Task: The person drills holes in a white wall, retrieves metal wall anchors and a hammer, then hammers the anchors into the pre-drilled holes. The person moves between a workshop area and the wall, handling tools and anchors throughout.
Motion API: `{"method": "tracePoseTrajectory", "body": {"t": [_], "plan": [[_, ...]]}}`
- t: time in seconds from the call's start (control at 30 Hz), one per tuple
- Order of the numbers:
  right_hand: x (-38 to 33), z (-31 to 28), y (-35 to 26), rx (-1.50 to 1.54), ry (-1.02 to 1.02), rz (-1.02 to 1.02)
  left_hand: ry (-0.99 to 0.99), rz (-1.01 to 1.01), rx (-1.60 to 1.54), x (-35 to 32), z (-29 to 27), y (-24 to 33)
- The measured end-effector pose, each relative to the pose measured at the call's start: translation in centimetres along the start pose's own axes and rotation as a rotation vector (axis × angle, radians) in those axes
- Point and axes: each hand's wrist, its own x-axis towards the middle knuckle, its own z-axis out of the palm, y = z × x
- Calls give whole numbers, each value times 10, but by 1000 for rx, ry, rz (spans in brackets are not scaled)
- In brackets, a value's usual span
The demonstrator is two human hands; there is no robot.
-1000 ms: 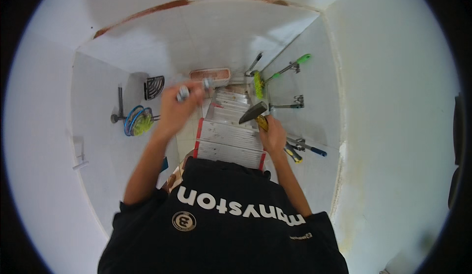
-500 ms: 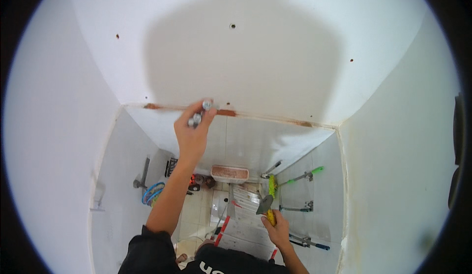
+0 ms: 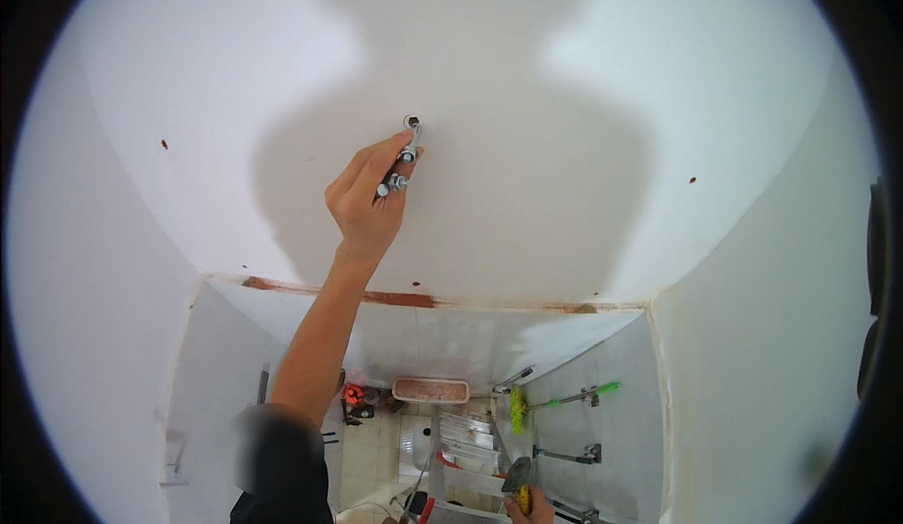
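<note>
My left hand (image 3: 362, 206) is raised to the white wall (image 3: 508, 214), its fingers closed around several metal expansion bolts (image 3: 398, 182). One bolt points up from the fingertips, its end at the drilled hole (image 3: 413, 121) in the wall; whether it has entered the hole I cannot tell. Low at the bottom edge, my right hand (image 3: 533, 508) grips a hammer (image 3: 518, 477) with a dark grey head and yellow handle. Only part of that hand shows.
More drilled holes dot the wall, one at the right (image 3: 692, 180). A reddish-brown strip (image 3: 400, 299) runs along the ledge. Far below are a metal ladder (image 3: 470, 480) with red parts, a trough (image 3: 430, 390) and a green-handled brush (image 3: 569, 397) on the right wall.
My left hand has risen from the ledge to the middle hole with the bolts. The view has tilted up, and my right hand with the hammer sits lower in the picture.
</note>
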Motion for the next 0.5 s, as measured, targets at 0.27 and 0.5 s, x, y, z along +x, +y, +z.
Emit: {"method": "tracePoseTrajectory", "body": {"t": [0.27,0.5], "plan": [[94,-48,-110,10,-30,-72,-43,158,83,11,-2,-13],[184,-64,-215,428,64,-588,20,232,71,9,-3,-25]]}}
